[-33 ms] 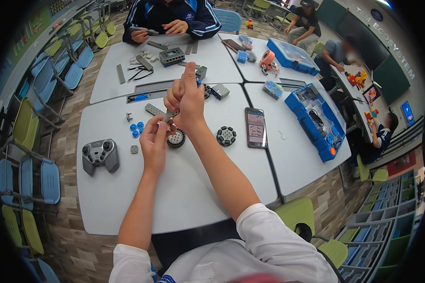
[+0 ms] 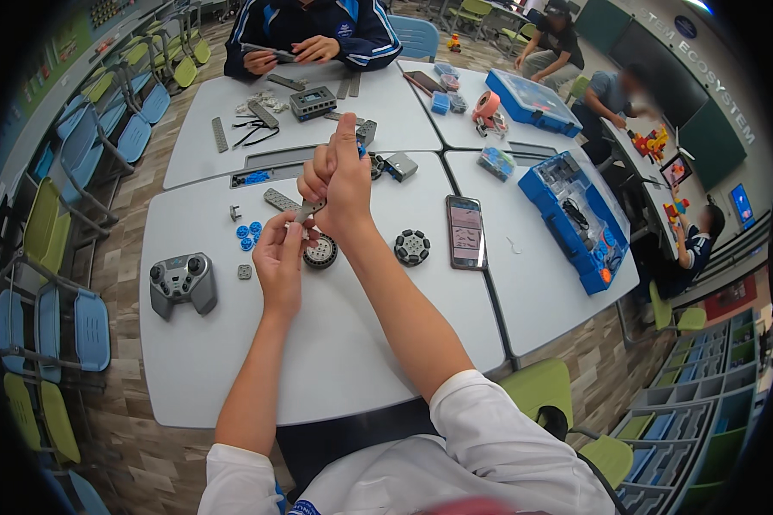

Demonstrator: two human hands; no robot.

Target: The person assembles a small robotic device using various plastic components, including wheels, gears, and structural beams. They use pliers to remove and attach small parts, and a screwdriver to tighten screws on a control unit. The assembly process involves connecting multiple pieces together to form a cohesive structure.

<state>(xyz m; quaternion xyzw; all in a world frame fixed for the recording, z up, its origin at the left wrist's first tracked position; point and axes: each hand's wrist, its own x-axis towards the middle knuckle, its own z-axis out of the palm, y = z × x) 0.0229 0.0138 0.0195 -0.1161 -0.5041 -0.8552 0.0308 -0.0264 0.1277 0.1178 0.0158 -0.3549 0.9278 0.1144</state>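
My right hand is closed, thumb pointing up, around the upper end of a grey perforated beam. Just below it, my left hand pinches the beam's lower end. A small pale piece shows at those fingertips, too small to make out. Behind my right hand a grey block with a blue part is partly hidden. A black wheel lies beside my left fingers, and another wheel rests farther right. Several blue round parts and a grey perforated plate lie near my left hand.
A grey game controller lies at the left, a phone at the right. Beyond it stands an open blue parts case. Across the table, another person holds a grey strip near a grey control box.
The person across the table has shifted the grey strip in their hands, and it now reaches farther left. My own hands and the beam look nearly unmoved.
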